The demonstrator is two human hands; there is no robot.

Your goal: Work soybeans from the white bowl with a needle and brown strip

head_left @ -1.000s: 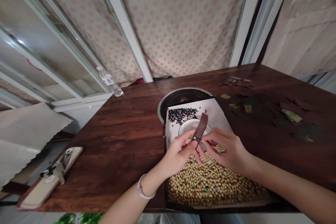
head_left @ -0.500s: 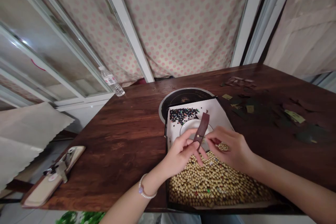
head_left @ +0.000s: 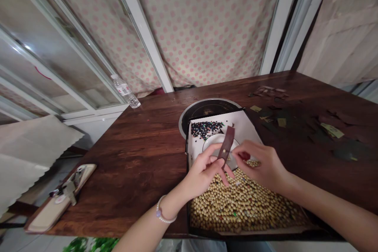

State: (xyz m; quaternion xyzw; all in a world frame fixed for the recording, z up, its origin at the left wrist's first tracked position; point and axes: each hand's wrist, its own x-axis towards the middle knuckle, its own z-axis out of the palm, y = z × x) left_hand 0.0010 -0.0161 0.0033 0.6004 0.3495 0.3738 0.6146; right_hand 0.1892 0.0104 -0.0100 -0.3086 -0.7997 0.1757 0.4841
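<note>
My left hand pinches a dark maroon strip, which looks like leather or cloth, and holds it slanted above a tray. A small pale bead sits on the strip. Just to the right, my right hand is closed in a pinch, its fingertips slightly apart from the strip. Something dark red shows beneath its curled fingers, but what the fingertips grip is too small to name. Below both hands lies a mass of pale round beads. Behind the strip a white dish is partly hidden.
The black-edged tray also bears dark beads on white paper. A round black plate is set behind it. Maroon and green scraps lie to the right. A water bottle stands far left, a phone-like beige board near left.
My right hand has drawn slightly to the right, away from the strip, and the dark red thing under its fingers shows more. My left hand and the strip have barely moved.
</note>
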